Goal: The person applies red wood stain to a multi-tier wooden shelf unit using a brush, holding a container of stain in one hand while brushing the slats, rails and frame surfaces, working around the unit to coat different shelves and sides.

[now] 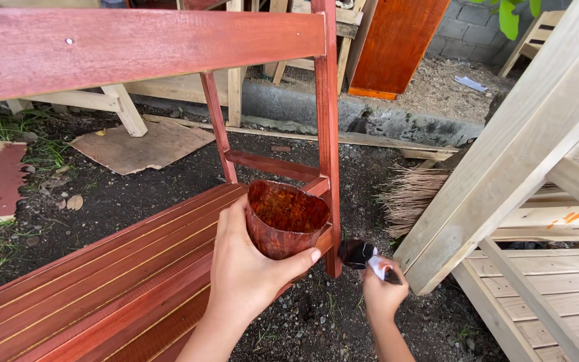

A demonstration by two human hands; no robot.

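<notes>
Red bench (102,281) upright is getting stained: left hand (249,275) clenches the stain-crusted cup (283,218) tilted just beside it, likely to slop onto the slats; right hand (382,295) grips the brush (363,257), bristles blurred, contact with the post unclear.

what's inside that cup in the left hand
The cup in the left hand shows reddish-brown stain coating its inner wall. How much liquid sits at the bottom is hidden by the rim.
</notes>
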